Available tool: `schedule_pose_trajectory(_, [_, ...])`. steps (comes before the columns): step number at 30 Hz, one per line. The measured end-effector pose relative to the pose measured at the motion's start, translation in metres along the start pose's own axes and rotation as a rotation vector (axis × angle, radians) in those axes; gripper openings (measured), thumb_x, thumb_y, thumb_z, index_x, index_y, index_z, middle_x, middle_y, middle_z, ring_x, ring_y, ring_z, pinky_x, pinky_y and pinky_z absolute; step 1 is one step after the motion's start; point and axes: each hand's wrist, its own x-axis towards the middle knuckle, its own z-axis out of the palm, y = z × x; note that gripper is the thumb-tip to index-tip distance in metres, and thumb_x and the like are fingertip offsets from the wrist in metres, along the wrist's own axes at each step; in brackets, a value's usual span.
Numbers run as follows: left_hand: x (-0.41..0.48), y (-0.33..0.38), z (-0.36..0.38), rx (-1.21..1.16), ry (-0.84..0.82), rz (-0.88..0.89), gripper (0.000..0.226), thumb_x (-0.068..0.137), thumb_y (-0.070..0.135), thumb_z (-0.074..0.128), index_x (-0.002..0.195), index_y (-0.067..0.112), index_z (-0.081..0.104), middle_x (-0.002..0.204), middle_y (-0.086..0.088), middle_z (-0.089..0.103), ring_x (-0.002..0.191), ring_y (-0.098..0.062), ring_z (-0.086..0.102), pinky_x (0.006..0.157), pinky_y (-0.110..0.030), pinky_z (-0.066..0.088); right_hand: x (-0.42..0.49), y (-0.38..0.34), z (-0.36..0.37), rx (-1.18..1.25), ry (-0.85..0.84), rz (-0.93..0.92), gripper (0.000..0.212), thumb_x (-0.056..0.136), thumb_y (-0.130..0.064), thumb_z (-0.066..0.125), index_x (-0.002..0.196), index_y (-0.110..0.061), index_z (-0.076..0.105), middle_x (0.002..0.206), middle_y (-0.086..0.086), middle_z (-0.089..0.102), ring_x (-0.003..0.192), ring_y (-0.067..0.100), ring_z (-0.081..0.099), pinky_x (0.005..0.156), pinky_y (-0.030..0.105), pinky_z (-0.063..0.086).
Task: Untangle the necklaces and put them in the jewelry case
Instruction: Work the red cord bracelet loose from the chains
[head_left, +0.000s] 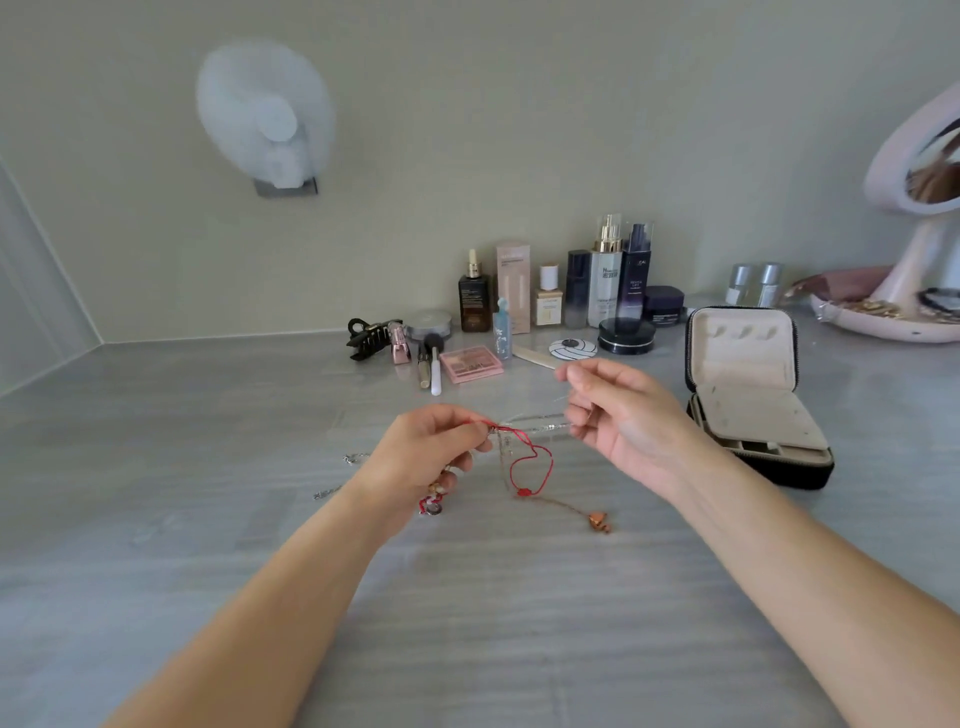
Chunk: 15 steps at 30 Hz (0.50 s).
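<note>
My left hand (423, 453) pinches a tangle of necklaces just above the grey tabletop. A red cord necklace (530, 465) loops down from the knot to the table. A thin gold chain with an orange pendant (598, 521) trails to the right. My right hand (621, 415) pinches a silver chain (543, 427) and holds it taut away from the knot. More charms (432, 503) hang below my left hand. The jewelry case (748, 395) stands open at the right, lid upright, beige inside.
Two silver chain pieces (332, 491) lie on the table left of my left wrist. Cosmetic bottles (605, 275), a pink palette (471, 364), brushes and a black hair clip (371, 338) line the back. A pink mirror stand with a tray (883, 322) is at far right.
</note>
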Motion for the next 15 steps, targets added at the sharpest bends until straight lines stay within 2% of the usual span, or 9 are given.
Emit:
schedule_pose_trajectory(5, [-0.005,-0.001,-0.006,0.106,-0.005,0.092,0.021,0.089,0.004,0.053,0.089,0.022,0.063,0.065,0.003,0.057,0.05,-0.008,0.044,0.042,-0.018,0.03,-0.002,-0.001,0.007,0.06,-0.051,0.027,0.012,0.085,-0.016,0.054,0.077,-0.012,0.062,0.053,-0.005,0.037,0.045,0.007,0.039,0.05,0.019,0.036])
schedule_pose_trajectory(8, [-0.006,-0.002,-0.005,0.186,-0.025,0.162,0.03,0.089,0.002,0.05,0.081,0.028,0.063,0.069,-0.003,0.05,0.057,-0.015,0.04,0.047,-0.023,0.028,-0.005,-0.003,0.012,0.146,-0.076,0.047,0.011,0.074,-0.02,0.059,0.068,-0.015,0.067,0.053,-0.004,0.038,0.042,0.006,0.036,0.043,0.016,0.032])
schedule_pose_trajectory(10, [-0.006,-0.003,-0.004,0.212,-0.022,0.18,0.031,0.089,0.002,0.05,0.075,0.027,0.063,0.066,0.0,0.048,0.055,-0.012,0.04,0.044,-0.019,0.029,-0.007,-0.004,0.013,0.144,-0.087,0.045,0.011,0.071,-0.021,0.06,0.066,-0.015,0.068,0.052,-0.005,0.038,0.041,0.005,0.035,0.041,0.015,0.03])
schedule_pose_trajectory(13, [-0.006,-0.001,-0.004,0.205,0.006,0.208,0.03,0.089,0.002,0.05,0.076,0.026,0.062,0.062,0.003,0.045,0.051,-0.006,0.039,0.042,-0.013,0.031,-0.009,-0.006,0.011,-0.005,-0.119,0.023,0.008,0.066,-0.02,0.065,0.065,-0.013,0.067,0.05,-0.006,0.042,0.042,0.005,0.035,0.042,0.015,0.029])
schedule_pose_trajectory(15, [-0.006,0.0,-0.005,0.199,0.026,0.209,0.028,0.089,0.002,0.049,0.08,0.026,0.061,0.061,0.004,0.044,0.047,-0.004,0.039,0.042,-0.014,0.031,-0.011,-0.007,0.009,-0.279,-0.122,-0.023,0.002,0.071,-0.013,0.067,0.069,-0.011,0.066,0.051,-0.005,0.044,0.046,0.006,0.036,0.047,0.016,0.031])
